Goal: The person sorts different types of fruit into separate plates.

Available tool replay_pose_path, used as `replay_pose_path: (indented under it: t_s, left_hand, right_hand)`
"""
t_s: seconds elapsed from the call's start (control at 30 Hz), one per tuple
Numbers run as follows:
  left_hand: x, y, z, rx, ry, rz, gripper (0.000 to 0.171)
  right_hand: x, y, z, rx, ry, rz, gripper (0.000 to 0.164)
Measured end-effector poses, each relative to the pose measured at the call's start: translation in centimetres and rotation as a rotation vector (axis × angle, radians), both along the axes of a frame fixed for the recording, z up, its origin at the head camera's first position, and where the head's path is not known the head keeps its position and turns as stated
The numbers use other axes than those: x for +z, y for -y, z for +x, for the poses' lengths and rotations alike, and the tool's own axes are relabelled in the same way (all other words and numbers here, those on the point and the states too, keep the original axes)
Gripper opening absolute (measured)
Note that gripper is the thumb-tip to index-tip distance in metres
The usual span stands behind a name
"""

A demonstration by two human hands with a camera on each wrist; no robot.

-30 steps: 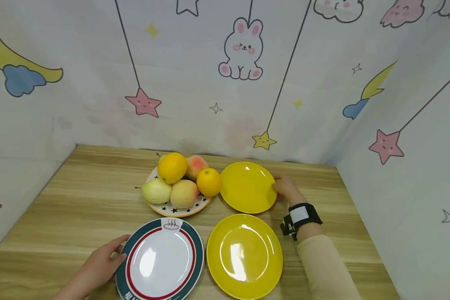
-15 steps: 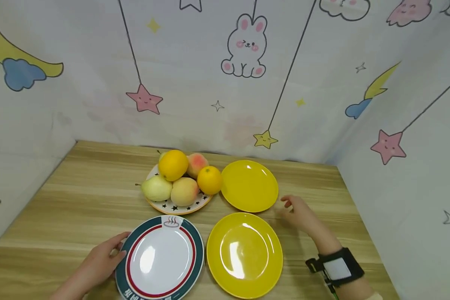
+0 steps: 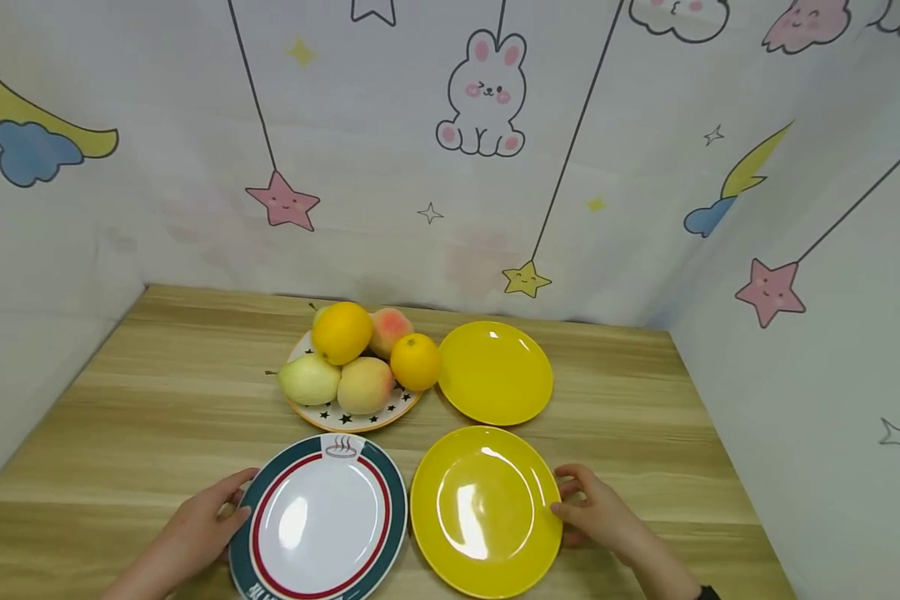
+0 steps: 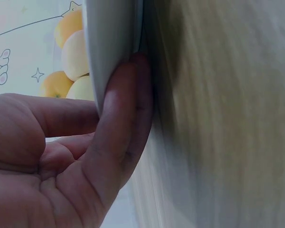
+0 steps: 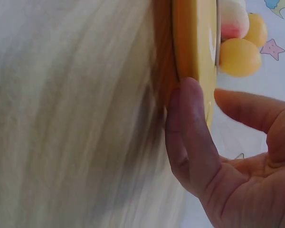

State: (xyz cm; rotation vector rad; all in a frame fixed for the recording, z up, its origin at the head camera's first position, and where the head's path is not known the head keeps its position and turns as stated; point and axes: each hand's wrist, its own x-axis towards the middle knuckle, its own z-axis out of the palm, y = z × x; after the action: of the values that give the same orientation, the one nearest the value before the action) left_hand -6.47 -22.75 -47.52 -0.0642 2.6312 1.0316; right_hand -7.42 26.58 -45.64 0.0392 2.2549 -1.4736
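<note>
My left hand [image 3: 200, 523] grips the left rim of a white plate [image 3: 322, 517] with a dark green border and a red ring. In the left wrist view its fingers [image 4: 118, 99] curl under that plate's edge, close to the tabletop. At the right rim of the near yellow plate [image 3: 487, 512] is my right hand [image 3: 596, 512], thumb over the edge and fingers at its side. The right wrist view has the fingertips [image 5: 192, 92] against the plate's outer edge, with the thumb close to its upper face. The two near plates stand side by side.
A star-patterned plate [image 3: 345, 419] at the back holds oranges [image 3: 416, 362], peaches [image 3: 365, 386] and pears [image 3: 310, 380]. A second yellow plate [image 3: 495, 372] lies right beside it. Behind the wooden table [image 3: 120, 400] hangs a white cloth [image 3: 382, 125] with cartoon prints.
My right hand has left the back yellow plate's right rim and come nearer to me, to the near yellow plate's right rim. My left hand has stayed at the green-bordered plate.
</note>
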Motion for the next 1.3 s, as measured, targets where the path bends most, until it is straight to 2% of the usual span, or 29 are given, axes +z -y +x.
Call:
replay_pose_path:
  t_s: [0.13, 0.27, 0.5, 0.8, 1.07, 1.3]
  left_hand:
    - [-0.1, 0.0, 0.2, -0.003, -0.008, 0.013, 0.047]
    - [-0.1, -0.2, 0.3, 0.022, 0.005, 0.04, 0.047]
    - [0.0, -0.8, 0.5, 0.085, 0.061, 0.152, 0.045]
    - [-0.3, -1.2, 0.6, 0.042, 0.033, 0.1, 0.045]
    - [-0.2, -1.4, 0.7, 0.078, 0.091, 0.158, 0.046]
    - [0.0, -1.5, 0.5, 0.068, 0.105, 0.137, 0.046]
  right_hand:
    - [-0.6, 0.1, -0.1, 0.013, -0.023, 0.015, 0.044]
    - [-0.8, -0.4, -0.1, 0.012, 0.021, 0.002, 0.038]
    - [-0.7, -1.7, 0.4, 0.028, 0.054, -0.013, 0.036]
    - [-0.5, -2.7, 0.9, 0.026, 0.089, -0.026, 0.036]
    - [-0.3, -3.0, 1.0, 0.031, 0.096, -0.036, 0.037]
    - [-0.4, -3.0, 1.0, 0.026, 0.09, -0.035, 0.036]
